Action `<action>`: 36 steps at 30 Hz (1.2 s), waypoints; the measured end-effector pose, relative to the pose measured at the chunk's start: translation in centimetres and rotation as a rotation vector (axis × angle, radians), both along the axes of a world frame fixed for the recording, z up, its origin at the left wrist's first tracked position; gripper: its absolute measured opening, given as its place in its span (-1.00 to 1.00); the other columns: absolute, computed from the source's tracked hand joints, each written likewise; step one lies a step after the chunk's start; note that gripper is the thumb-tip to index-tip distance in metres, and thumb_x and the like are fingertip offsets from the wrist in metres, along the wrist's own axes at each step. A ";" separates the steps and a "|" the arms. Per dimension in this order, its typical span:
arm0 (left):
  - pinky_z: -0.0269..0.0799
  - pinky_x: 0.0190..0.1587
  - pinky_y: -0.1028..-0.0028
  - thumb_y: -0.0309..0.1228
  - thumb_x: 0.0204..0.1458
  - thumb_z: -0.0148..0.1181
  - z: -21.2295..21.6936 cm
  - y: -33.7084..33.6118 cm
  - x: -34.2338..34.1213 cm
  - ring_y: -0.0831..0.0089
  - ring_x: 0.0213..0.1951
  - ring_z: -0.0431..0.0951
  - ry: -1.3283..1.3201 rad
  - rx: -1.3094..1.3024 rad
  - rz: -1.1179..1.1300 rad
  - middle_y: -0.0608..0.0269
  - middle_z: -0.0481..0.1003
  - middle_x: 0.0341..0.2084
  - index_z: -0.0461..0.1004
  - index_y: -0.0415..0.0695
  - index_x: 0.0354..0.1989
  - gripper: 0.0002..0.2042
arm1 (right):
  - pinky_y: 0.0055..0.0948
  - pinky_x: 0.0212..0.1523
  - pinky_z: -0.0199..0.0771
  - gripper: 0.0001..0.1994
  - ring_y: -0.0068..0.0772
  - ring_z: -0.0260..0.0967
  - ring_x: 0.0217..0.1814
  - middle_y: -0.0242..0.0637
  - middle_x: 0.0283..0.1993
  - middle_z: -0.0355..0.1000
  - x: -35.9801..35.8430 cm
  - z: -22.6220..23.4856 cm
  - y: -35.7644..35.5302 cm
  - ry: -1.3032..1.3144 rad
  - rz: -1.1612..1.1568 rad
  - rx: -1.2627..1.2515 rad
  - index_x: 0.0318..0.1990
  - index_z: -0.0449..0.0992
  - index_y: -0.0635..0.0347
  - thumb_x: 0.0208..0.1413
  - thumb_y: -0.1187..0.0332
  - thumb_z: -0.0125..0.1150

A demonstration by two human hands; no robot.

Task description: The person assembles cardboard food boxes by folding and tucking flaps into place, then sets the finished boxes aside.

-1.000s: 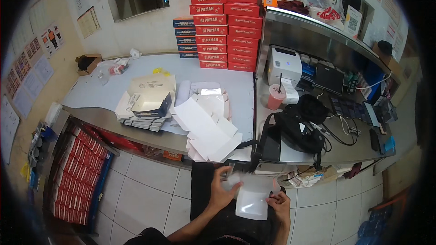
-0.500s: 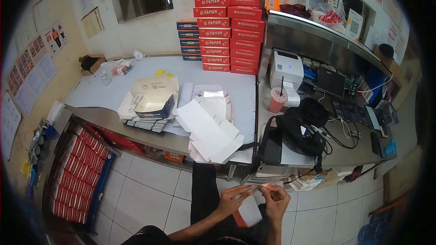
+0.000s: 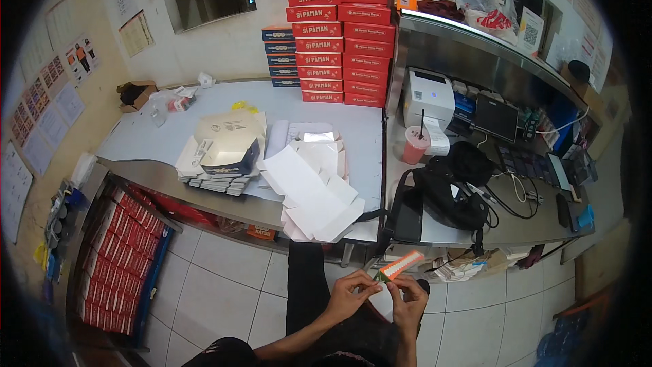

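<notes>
Low in the head view, my left hand [image 3: 348,295] and my right hand [image 3: 410,297] meet in front of me. Together they pinch a folded flat carton [image 3: 399,265] that shows an orange edge with a green end and points up to the right. A white part of it lies under the fingers. Just beyond my hands is the front edge of the steel counter [image 3: 224,198], where a loose pile of white flat carton blanks [image 3: 314,194] lies. My dark trouser leg [image 3: 307,278] runs under the counter.
A stack of folded cartons with a dark box on top [image 3: 221,156] sits left of the blanks. Red boxes [image 3: 339,34] are piled against the back wall. A black bag [image 3: 445,194], a pink cup [image 3: 414,146] and a white printer [image 3: 428,95] stand to the right. More red boxes [image 3: 112,258] fill a floor rack at left.
The white sheet held open in both hands a second ago has been folded shut. It now shows as a narrow orange strip raised between my fingertips.
</notes>
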State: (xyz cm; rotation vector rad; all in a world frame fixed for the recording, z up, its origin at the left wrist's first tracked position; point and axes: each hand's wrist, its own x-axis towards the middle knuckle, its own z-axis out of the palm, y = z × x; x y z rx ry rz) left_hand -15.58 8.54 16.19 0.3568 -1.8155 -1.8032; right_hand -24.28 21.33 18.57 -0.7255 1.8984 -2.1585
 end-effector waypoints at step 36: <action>0.38 -0.22 0.51 -0.42 -0.02 0.43 1.6 -0.8 -1.4 0.53 -0.29 0.49 -0.024 -0.399 0.403 0.37 0.49 -0.33 0.46 -0.16 -0.28 -0.76 | -0.46 -0.14 0.49 -0.93 -0.31 0.53 -0.18 -0.09 -0.25 0.58 0.0 -1.4 0.8 0.204 -0.304 0.260 -0.31 0.57 0.35 0.03 0.60 0.31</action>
